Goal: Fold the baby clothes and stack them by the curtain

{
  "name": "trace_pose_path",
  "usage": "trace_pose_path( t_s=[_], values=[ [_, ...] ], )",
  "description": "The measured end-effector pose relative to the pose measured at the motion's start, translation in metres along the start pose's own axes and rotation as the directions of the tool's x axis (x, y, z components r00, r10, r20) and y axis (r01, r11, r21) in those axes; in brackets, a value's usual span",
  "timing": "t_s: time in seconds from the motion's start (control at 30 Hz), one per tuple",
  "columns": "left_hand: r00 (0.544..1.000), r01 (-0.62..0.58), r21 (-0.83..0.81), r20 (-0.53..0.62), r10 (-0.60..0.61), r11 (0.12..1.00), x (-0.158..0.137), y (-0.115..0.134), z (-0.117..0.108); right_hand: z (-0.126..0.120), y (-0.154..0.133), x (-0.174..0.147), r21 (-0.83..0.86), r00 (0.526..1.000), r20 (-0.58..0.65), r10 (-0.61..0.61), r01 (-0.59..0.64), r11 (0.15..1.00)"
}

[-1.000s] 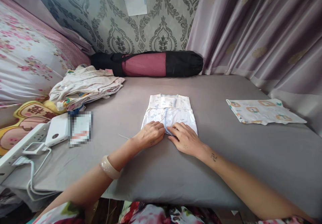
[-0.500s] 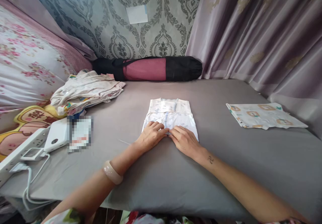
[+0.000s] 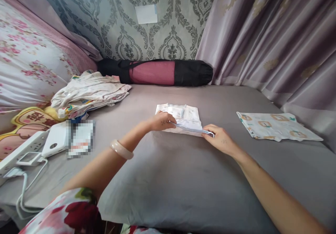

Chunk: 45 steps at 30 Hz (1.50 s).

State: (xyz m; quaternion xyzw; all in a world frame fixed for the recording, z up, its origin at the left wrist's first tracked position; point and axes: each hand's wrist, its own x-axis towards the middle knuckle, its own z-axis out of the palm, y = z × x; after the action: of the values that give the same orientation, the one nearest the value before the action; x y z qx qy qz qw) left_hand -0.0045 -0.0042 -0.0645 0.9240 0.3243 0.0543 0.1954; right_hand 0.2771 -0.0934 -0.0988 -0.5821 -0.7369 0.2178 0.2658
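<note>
A small white baby shirt (image 3: 191,114) with a faint print and pale blue trim lies folded on the grey sheet in front of me. Its near edge is turned up, and the blue trim runs between my two hands. My left hand (image 3: 163,121) pinches that trim near its left end, knuckles up. At the right end, my right hand (image 3: 217,136) grips the corner of the trim between thumb and fingers. Off to the right lies a flat folded white cloth (image 3: 278,126) with orange and green animal prints, apart from both hands.
A heap of light clothes (image 3: 90,92) lies at the left, by a yellow cushion (image 3: 31,120). Nearby are a power strip (image 3: 23,151) with white cables and a white box-like device (image 3: 55,139). A black and pink rolled bag (image 3: 152,73) lies along the wall.
The shirt's near part has been folded up and away from me, making it shorter. My hands have moved apart, the right one outward to the trim's corner.
</note>
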Motion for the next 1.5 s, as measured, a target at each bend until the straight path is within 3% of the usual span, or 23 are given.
trace_pose_path(
  t_s=[0.17, 0.3, 0.47, 0.6, 0.8, 1.1, 1.37, 1.5],
  values=[
    [0.991, 0.092, 0.031, 0.1, -0.094, 0.995, 0.033, -0.018, -0.021, -0.003, 0.009, 0.031, 0.2, 0.987, -0.046, 0.156, -0.144, 0.969],
    [0.972, 0.217, 0.19, 0.049, -0.23, 0.957, 0.054, -0.019, -0.022, 0.008, 0.023, 0.054, 0.341, 0.981, -0.086, 0.176, -0.137, 0.93],
    [0.982, 0.188, 0.462, -0.061, -0.181, 0.867, 0.073, -0.013, -0.01, 0.019, 0.034, 0.08, 0.093, 0.96, -0.162, 0.226, -0.213, 0.973],
    [0.991, 0.117, 0.541, -0.115, -0.065, 0.833, 0.085, -0.013, 0.001, 0.024, 0.032, 0.095, -0.146, 0.941, -0.2, 0.272, -0.304, 0.942],
    [0.989, 0.106, 0.551, -0.144, -0.031, 0.827, 0.096, -0.024, 0.003, 0.031, 0.026, 0.105, -0.307, 0.926, -0.242, 0.288, -0.355, 0.883],
    [0.949, 0.309, 0.381, -0.188, -0.254, 0.871, 0.102, -0.061, 0.01, 0.041, 0.024, 0.114, -0.408, 0.926, -0.302, 0.226, -0.34, 0.847],
    [0.929, 0.353, 0.34, -0.234, -0.285, 0.871, 0.099, -0.068, 0.02, 0.045, 0.029, 0.121, -0.418, 0.914, -0.309, 0.263, -0.379, 0.826],
    [0.907, 0.393, 0.306, -0.286, -0.31, 0.867, 0.093, -0.069, 0.031, 0.048, 0.029, 0.121, -0.392, 0.879, -0.353, 0.32, -0.45, 0.803]
  ],
)
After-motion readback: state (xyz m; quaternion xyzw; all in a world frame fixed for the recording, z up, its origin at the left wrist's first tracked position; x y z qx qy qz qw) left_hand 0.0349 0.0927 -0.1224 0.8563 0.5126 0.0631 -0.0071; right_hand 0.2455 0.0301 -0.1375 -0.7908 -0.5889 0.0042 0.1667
